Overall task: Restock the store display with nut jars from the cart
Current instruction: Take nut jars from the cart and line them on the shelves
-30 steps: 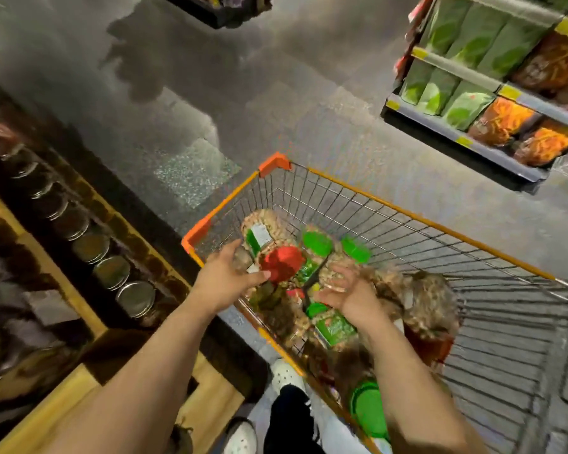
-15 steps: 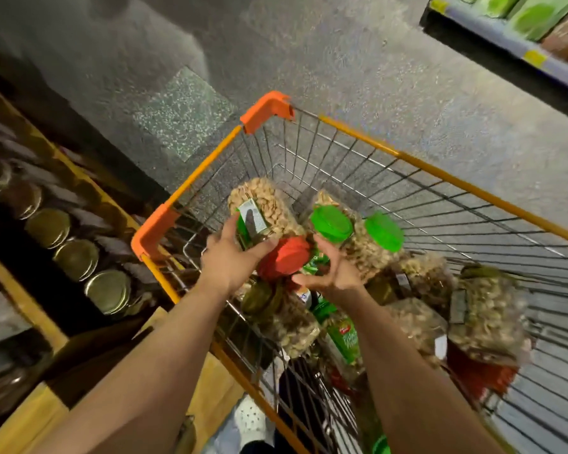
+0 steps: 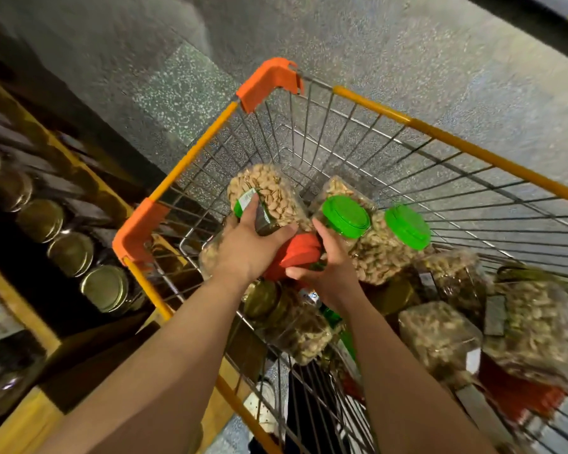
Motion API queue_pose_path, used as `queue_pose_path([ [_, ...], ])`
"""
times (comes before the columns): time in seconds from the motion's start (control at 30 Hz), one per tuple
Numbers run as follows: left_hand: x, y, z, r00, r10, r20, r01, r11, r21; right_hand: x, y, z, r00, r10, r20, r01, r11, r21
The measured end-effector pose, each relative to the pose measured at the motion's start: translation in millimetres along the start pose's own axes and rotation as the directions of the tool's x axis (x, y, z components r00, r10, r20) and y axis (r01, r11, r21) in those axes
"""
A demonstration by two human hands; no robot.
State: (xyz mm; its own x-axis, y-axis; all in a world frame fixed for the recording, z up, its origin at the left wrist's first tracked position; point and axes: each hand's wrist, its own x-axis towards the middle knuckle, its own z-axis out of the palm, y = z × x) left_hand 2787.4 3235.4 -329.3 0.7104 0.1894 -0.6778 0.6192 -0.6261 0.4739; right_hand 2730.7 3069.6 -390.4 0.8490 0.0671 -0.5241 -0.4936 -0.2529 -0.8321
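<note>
- Clearly mid-pickup: both hands were down inside the cart [image 3: 417, 124], working on one clear jar of pale nuts with a red lid [image 3: 300, 253].
- Left hand [image 3: 248, 249] lay over the jar body [image 3: 269, 194], fingers reaching past a green-and-white label, thumb hooked toward the red lid. Curled round it, so a grip, not a flat press.
- Right hand [image 3: 328, 267] was at the lid end, thumb under the lid rim, fingers curving up its far side. Looked like a cupping hold on the lid; how firm, cannot tell.
- Jar lay tilted, lid toward the person, base pointing away beyond the left fingertips.
- Just beyond the right fingers sat two green-lidded jars [image 3: 346, 216], close enough to get knocked.
- Below both wrists lay more nut jars [image 3: 440, 339], piled loose and partly blurred.
- Display shelf [image 3: 17, 116] was off to the left of the left forearm, with gold-lidded jars [image 3: 104, 288] in a row.
- Judgement on doing it well: lift by the body, not the lid, since a lid could loosen.
- Raise it straight up clear of the wire side before swinging left.
- Keep the right hand under the lid end until the weight is settled, then turn the jar upright.
- Risk: neighbours shifting as it comes out.
</note>
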Motion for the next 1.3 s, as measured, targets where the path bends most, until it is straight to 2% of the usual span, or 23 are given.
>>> queue_pose_path([
  [0.1, -3, 2, 1, 0.999, 0.013, -0.036, -0.014, 0.999, -0.035, 0, -2, 6, 0.999, 0.037, -0.013, -0.036, 0.996, 0.084],
  [0.2, -9, 7, 0, 0.995, 0.036, -0.088, -0.038, 0.999, -0.023, -1, -4, 7, 1.000, 0.006, -0.008, -0.005, 0.995, 0.095],
  [0.33, -17, 11, 0, 0.994, 0.043, -0.096, -0.044, 0.999, -0.012, -3, -14, -6, 0.998, -0.067, 0.007, 0.068, 0.997, -0.046],
  [0.57, -41, 6, -2, 0.997, -0.023, -0.076, 0.002, 0.962, -0.272, -38, -42, -17, 0.986, -0.153, 0.060, 0.162, 0.962, -0.220],
  [0.67, -59, 2, -8, 0.996, -0.023, -0.084, -0.004, 0.955, -0.297, -63, -56, -23, 0.985, -0.157, 0.071, 0.169, 0.959, -0.226],
  [0.77, -91, 7, -22, 0.995, -0.003, -0.099, -0.030, 0.942, -0.334, -96, -74, -26, 0.977, -0.200, 0.068, 0.210, 0.951, -0.228],
  [0.9, -135, 14, -42, 0.990, 0.067, -0.127, -0.109, 0.925, -0.363, -139, -101, -25, 0.965, -0.262, -0.004, 0.252, 0.930, -0.269],
  [1.1, -225, 18, -91, 0.993, 0.109, -0.056, -0.122, 0.861, -0.494, -223, -149, -21, 0.922, -0.378, -0.086, 0.364, 0.920, -0.148],
  [1.23, -285, 8, -125, 0.970, 0.218, -0.106, -0.242, 0.858, -0.452, -278, -181, -2, 0.876, -0.474, -0.094, 0.423, 0.846, -0.325],
  [1.3, -322, -2, -141, 0.959, 0.253, -0.128, -0.283, 0.830, -0.481, -312, -197, 7, 0.858, -0.503, -0.103, 0.444, 0.828, -0.342],
])
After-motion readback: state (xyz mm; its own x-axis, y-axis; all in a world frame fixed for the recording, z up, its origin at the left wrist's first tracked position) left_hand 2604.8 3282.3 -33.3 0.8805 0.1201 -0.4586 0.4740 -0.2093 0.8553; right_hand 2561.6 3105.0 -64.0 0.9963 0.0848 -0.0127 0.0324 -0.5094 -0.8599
